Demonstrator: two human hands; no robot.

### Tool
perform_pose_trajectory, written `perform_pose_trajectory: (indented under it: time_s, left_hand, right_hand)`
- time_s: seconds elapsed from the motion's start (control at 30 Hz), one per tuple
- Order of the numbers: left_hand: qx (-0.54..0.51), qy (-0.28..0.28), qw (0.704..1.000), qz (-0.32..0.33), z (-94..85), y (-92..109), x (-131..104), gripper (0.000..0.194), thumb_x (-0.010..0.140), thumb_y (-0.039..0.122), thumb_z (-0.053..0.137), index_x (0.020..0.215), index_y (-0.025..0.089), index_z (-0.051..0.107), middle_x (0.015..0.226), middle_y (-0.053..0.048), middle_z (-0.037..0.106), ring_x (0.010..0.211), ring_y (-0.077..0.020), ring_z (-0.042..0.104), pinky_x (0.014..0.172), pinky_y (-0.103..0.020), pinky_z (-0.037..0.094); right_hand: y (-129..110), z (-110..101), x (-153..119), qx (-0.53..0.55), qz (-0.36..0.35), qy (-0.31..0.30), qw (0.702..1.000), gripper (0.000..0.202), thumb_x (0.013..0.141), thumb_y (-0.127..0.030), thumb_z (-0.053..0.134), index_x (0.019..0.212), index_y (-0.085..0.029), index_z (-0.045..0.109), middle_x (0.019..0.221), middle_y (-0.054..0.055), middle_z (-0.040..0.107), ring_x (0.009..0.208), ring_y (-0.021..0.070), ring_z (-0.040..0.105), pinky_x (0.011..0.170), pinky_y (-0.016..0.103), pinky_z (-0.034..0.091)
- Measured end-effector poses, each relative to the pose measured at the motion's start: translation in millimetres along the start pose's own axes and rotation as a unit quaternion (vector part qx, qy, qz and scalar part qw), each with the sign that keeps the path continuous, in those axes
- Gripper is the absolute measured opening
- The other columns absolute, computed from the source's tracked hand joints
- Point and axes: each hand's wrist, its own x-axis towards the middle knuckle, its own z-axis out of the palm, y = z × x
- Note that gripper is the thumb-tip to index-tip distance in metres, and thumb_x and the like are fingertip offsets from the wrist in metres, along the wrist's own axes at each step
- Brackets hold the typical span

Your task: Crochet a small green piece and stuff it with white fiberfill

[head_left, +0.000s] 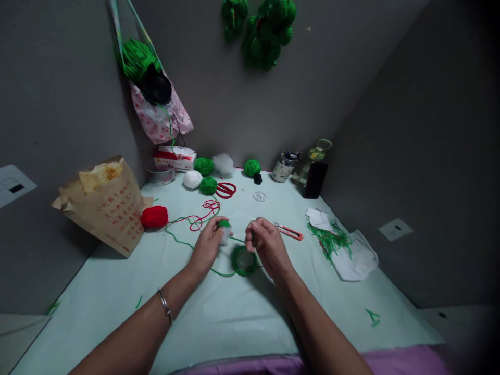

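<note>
My left hand (210,242) is closed around a small green yarn piece (224,224) with white stuffing (225,237) showing at its side. My right hand (267,242) is a short way to the right, thumb and fingers pinched together. What they hold, if anything, is too small to make out. A green strand runs from the small piece toward the right fingers. Between and just below the hands, a green ring-shaped object (244,261) rests on the table, with green yarn (222,274) trailing left from it.
Red scissors (225,190), an orange cutter (291,232), a red yarn ball (154,217) and loose red yarn (199,221) lie around the hands. At left stands a paper bag (111,208). Green scraps (332,239) are at right; a phone (315,180) leans at the back.
</note>
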Motion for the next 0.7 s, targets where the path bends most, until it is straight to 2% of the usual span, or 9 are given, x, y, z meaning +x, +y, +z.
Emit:
perform_pose_trajectory:
  time_s: [0.07, 0.13, 0.2, 0.27, 0.4, 0.6, 0.7]
  left_hand:
    - [0.004, 0.004, 1.0, 0.009, -0.3, 0.6, 0.6, 0.025, 0.081, 0.03, 0.061, 0.103, 0.02, 0.061, 0.088, -0.001, 0.063, 0.077, -0.018, 0.062, 0.07, -0.029, 0.046]
    - [0.012, 0.007, 1.0, 0.023, 0.0, 2.0, 0.5, 0.024, 0.08, 0.028, 0.061, 0.103, 0.02, 0.062, 0.091, -0.001, 0.063, 0.079, -0.0175, 0.059, 0.072, -0.029, 0.045]
    - [0.02, 0.003, 0.999, 0.035, 1.2, 3.5, -0.1, 0.025, 0.079, 0.025, 0.062, 0.104, 0.02, 0.063, 0.093, -0.001, 0.062, 0.081, -0.0172, 0.057, 0.074, -0.028, 0.044]
    - [0.024, -0.007, 0.999, 0.041, 2.6, 4.3, -0.5, 0.025, 0.079, 0.023, 0.064, 0.104, 0.02, 0.064, 0.094, -0.001, 0.062, 0.081, -0.0171, 0.055, 0.075, -0.028, 0.044]
    - [0.023, -0.026, 0.999, 0.031, 2.4, 4.2, -1.5, 0.026, 0.079, 0.024, 0.066, 0.104, 0.02, 0.064, 0.092, -0.001, 0.062, 0.078, -0.017, 0.053, 0.072, -0.028, 0.043]
    - [0.005, -0.06, 0.998, 0.011, 1.7, 8.4, -8.7, 0.03, 0.086, 0.033, 0.066, 0.112, 0.019, 0.063, 0.092, -0.002, 0.062, 0.082, -0.0175, 0.056, 0.076, -0.029, 0.045]
    - [-0.006, -0.069, 0.998, 0.004, 3.3, 9.7, -10.7, 0.035, 0.082, 0.033, 0.073, 0.113, 0.02, 0.063, 0.09, 0.0, 0.062, 0.082, -0.0166, 0.056, 0.078, -0.028, 0.046]
  right_hand:
    - [5.2, 0.0, 2.0, -0.026, 0.014, 0.013, 0.999, 0.029, 0.09, -0.051, 0.058, 0.086, -0.022, 0.056, 0.077, -0.002, 0.061, 0.049, 0.0089, 0.046, 0.049, 0.023, 0.034]
    - [9.4, 1.7, 2.9, -0.055, 0.022, -0.004, 0.998, 0.03, 0.086, -0.05, 0.065, 0.087, -0.02, 0.061, 0.076, -0.001, 0.063, 0.052, 0.0091, 0.046, 0.051, 0.023, 0.034]
    - [12.4, 4.8, 3.0, -0.082, 0.029, -0.043, 0.995, 0.037, 0.084, -0.052, 0.066, 0.073, -0.018, 0.063, 0.065, -0.001, 0.059, 0.053, 0.0103, 0.045, 0.052, 0.024, 0.033]
    - [14.6, 8.2, 2.9, -0.098, 0.034, -0.066, 0.992, 0.046, 0.084, -0.056, 0.064, 0.06, -0.018, 0.057, 0.054, -0.003, 0.048, 0.052, 0.0103, 0.039, 0.052, 0.025, 0.03]
    - [18.4, 12.0, 4.5, -0.116, 0.032, -0.044, 0.992, 0.047, 0.081, -0.058, 0.062, 0.058, -0.02, 0.048, 0.056, -0.005, 0.035, 0.055, 0.0104, 0.031, 0.053, 0.025, 0.025]
    - [20.8, 8.1, 7.2, -0.138, 0.033, -0.003, 0.99, 0.04, 0.08, -0.05, 0.06, 0.057, -0.02, 0.045, 0.055, -0.005, 0.033, 0.054, 0.0097, 0.028, 0.052, 0.025, 0.023]
    - [21.4, 5.8, 7.4, -0.155, 0.029, 0.006, 0.987, 0.039, 0.079, -0.048, 0.059, 0.056, -0.021, 0.042, 0.054, -0.006, 0.031, 0.053, 0.0096, 0.027, 0.05, 0.025, 0.023]
